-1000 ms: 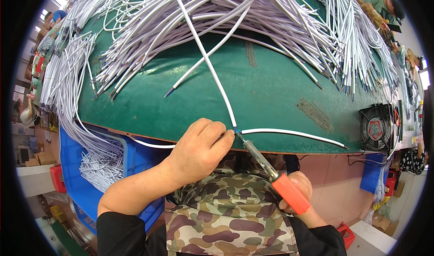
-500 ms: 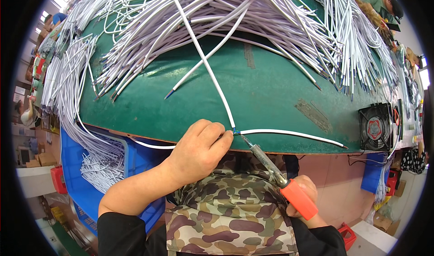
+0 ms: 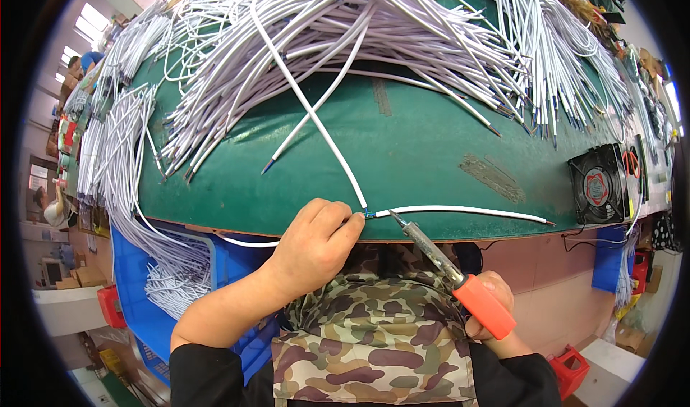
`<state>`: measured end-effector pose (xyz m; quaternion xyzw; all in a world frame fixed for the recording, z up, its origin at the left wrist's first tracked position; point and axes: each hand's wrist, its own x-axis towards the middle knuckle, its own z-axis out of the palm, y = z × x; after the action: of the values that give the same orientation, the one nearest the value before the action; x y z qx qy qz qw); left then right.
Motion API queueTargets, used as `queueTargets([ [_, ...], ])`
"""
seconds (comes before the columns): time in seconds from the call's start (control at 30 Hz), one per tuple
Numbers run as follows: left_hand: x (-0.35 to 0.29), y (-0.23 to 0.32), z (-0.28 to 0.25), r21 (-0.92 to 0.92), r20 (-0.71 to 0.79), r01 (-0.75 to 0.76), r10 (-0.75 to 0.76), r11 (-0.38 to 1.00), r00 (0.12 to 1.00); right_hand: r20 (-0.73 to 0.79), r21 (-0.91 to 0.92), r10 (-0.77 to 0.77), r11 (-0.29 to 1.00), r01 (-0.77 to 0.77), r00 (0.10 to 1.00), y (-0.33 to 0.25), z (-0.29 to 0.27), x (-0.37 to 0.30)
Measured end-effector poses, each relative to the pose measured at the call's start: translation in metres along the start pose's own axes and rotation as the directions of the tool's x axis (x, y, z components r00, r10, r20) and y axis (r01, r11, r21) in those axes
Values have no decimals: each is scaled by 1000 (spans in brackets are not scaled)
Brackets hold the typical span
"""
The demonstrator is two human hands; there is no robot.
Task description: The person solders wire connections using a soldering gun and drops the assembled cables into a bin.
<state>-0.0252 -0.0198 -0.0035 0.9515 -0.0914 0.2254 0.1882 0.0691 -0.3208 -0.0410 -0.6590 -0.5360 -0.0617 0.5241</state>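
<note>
Head view: the wire joint (image 3: 369, 213), where thin blue wires show between white cables, sits at the near edge of the green tabletop (image 3: 424, 155). One cable (image 3: 309, 108) runs far from it, another (image 3: 460, 209) lies to its right. The left hand (image 3: 314, 238) is curled, its thumb and fingertips pinched together at the joint. The right hand (image 3: 496, 297) wraps round the red handle of a soldering iron (image 3: 431, 252), whose tip is just right of the joint; contact cannot be told. The step looks like soldering this joint; the next move seems to call for a steady pinch and careful tip placement, clear of the white sleeving. Farther out lie a heap of cables (image 3: 431, 55), and a black fan (image 3: 598, 191) stands right.
</note>
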Motion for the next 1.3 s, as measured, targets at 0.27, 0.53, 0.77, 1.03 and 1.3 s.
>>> queueTargets([
  [0.27, 4, 1, -5, 21, 58, -21, 19, 1000, 998, -100, 30, -33, 999, 36, 994, -1, 0, 2],
  [0.53, 12, 2, -12, 107, 141, -77, 62, 991, 988, -131, 12, -33, 999, 35, 991, 0, -6, -2],
  [0.77, 47, 6, -29, 192, 90, -251, 238, 949, 967, -113, 23, -7, 1000, 9, 994, 2, -18, -12],
  [1.03, 110, -5, -53, 66, 926, -246, 32, 967, 376, -208, -116, 82, 987, -107, 975, -15, -37, -9],
  [1.3, 123, -9, -168, -76, 986, 809, -77, 583, 148, -370, -307, -58, 950, -63, 927, -18, -82, 1],
])
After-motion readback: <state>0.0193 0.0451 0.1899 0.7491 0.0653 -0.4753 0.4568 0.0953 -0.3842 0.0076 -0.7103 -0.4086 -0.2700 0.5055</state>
